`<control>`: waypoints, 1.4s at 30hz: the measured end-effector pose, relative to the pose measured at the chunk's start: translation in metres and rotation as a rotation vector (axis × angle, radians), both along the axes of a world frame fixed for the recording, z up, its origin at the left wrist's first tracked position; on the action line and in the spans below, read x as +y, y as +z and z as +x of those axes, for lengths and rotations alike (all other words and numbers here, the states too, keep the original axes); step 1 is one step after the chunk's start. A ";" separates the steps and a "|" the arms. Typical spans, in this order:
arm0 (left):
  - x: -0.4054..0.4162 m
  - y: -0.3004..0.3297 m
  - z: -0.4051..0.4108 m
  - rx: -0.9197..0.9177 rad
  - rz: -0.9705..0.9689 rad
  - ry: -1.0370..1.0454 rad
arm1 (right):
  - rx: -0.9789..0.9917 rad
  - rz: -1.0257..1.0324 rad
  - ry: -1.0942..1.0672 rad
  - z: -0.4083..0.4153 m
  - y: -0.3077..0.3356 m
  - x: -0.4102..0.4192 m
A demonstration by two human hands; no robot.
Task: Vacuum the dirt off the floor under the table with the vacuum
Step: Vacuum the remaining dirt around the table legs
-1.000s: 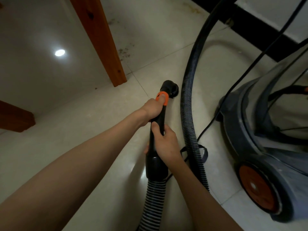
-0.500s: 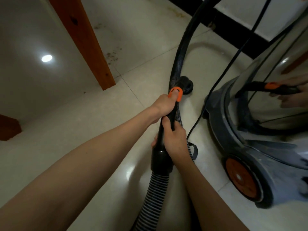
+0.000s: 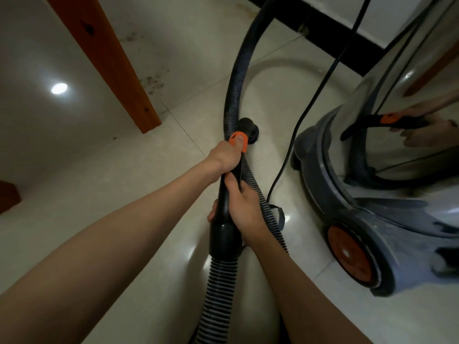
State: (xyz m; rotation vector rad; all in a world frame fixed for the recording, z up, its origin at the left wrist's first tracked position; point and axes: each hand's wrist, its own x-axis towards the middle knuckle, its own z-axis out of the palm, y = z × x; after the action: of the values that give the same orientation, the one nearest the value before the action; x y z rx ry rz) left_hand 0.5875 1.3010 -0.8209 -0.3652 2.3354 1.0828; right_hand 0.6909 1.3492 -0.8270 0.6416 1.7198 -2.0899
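Both hands grip the black vacuum wand (image 3: 227, 194). The left hand (image 3: 227, 155) wraps the upper section, thumb resting on the orange collar (image 3: 239, 140). The right hand (image 3: 244, 207) curls around the wand just below the left. The nozzle (image 3: 248, 126) touches the tiled floor (image 3: 124, 182), right of the wooden table leg (image 3: 111, 58). Dirt specks (image 3: 151, 80) lie behind that leg. The ribbed hose (image 3: 216, 294) runs down from the wand. The vacuum canister (image 3: 372, 219) stands on the right.

Head-worn camera looks steeply down, close over the floor (image 3: 129, 184).
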 end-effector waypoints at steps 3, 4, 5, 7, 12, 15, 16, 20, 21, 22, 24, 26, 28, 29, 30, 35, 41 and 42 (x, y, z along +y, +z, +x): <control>-0.002 0.001 0.007 -0.017 0.023 -0.037 | -0.018 -0.019 0.008 0.009 0.001 -0.003; -0.004 0.002 0.012 -0.027 0.038 -0.044 | -0.021 -0.023 0.016 0.013 0.001 -0.005; -0.007 0.001 0.017 -0.041 0.048 -0.051 | -0.022 -0.017 0.023 0.019 0.001 -0.008; -0.012 0.000 0.026 -0.066 0.054 -0.066 | -0.019 0.006 0.036 0.030 0.002 -0.014; -0.016 0.002 0.049 -0.121 0.028 -0.144 | -0.067 0.044 0.009 0.059 0.007 -0.019; -0.014 0.002 0.060 -0.163 0.042 -0.208 | -0.066 0.042 -0.012 0.076 0.014 -0.022; -0.015 0.002 0.063 -0.180 0.048 -0.232 | -0.063 0.057 -0.028 0.080 0.015 -0.026; -0.028 0.001 0.064 -0.242 0.079 -0.299 | -0.072 0.049 -0.070 0.085 0.007 -0.046; -0.030 0.001 0.063 -0.246 0.083 -0.288 | -0.080 0.028 -0.066 0.082 0.007 -0.046; -0.030 0.002 0.062 -0.233 0.079 -0.272 | -0.083 0.014 -0.060 0.079 0.006 -0.044; -0.026 0.003 0.058 -0.163 0.060 -0.241 | -0.073 0.025 -0.057 0.069 0.008 -0.037; -0.018 0.006 0.047 -0.090 0.062 -0.193 | -0.046 0.000 -0.083 0.053 0.010 -0.029; -0.011 0.009 0.033 -0.051 0.081 -0.129 | -0.034 -0.025 -0.090 0.036 0.012 -0.023; -0.009 0.008 0.025 -0.046 0.092 -0.100 | -0.037 -0.020 -0.085 0.027 0.013 -0.020; -0.007 0.008 0.018 -0.044 0.101 -0.076 | -0.038 -0.014 -0.075 0.019 0.014 -0.016; -0.003 0.003 -0.009 -0.040 0.171 -0.007 | -0.046 -0.028 -0.046 -0.009 0.016 -0.002; -0.004 0.001 0.003 -0.107 0.250 -0.110 | -0.047 -0.049 -0.109 0.008 0.009 -0.005; -0.007 -0.001 0.010 -0.139 0.270 -0.129 | -0.043 -0.028 -0.106 0.017 0.006 -0.007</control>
State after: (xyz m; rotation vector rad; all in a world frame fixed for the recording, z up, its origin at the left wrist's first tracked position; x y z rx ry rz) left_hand 0.5974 1.2942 -0.8222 -0.1791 2.0291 1.2479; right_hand 0.7075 1.3421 -0.8207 0.7794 1.6636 -2.1508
